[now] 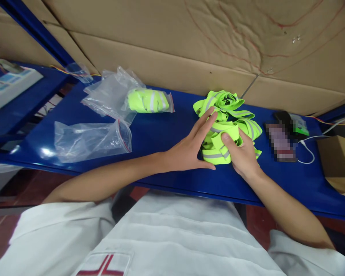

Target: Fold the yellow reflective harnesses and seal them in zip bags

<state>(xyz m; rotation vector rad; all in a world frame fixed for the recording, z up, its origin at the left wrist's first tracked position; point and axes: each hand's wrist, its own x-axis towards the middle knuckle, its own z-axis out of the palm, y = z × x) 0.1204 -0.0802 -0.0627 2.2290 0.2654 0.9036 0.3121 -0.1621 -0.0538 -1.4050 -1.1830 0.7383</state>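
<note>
Webbing of neon-yellow fabric [222,126], grey-striped and looped, heaped on a glossy blue metal-looking tabletop [166,130], left hand [186,151] spread at its left side, right hand [244,157] pinching a folded loop [218,141] under its thumb, presumably light, soft, floppy, best gripped across several stacked folds.

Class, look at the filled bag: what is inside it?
The filled bag holds bundled yellow-green strap with grey stripes. The bundle's underside and inner layers are covered and cannot be seen.
</note>
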